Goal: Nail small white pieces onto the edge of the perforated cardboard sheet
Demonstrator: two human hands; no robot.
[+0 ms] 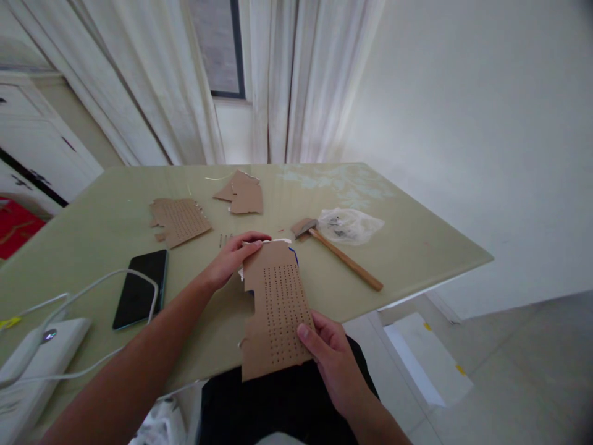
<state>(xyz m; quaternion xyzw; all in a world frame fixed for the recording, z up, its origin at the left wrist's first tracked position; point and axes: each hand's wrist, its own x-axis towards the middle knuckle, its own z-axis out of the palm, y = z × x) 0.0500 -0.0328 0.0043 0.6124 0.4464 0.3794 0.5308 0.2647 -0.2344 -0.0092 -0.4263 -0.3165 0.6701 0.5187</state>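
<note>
A torn brown cardboard piece [278,309] with rows of small punched holes is held over the table's front edge, its near end above my lap. My left hand [233,259] grips its far left corner, thumb on top and the other fingers partly hidden. At the near right edge, my right hand [327,346] pinches it between thumb and fingers. Just beyond lies a hammer [345,256] with a wooden handle, its head resting by a small cardboard scrap [302,227]. Several thin metal pins [225,240] lie left of the cardboard.
A clear plastic bag [349,225] lies beside the hammer head. Farther left are another perforated cardboard piece [180,220] and cardboard scraps [245,193]. A phone [141,289], a white cable [111,275] and a white power strip [44,364] occupy the left side. A white box [428,358] stands on the floor.
</note>
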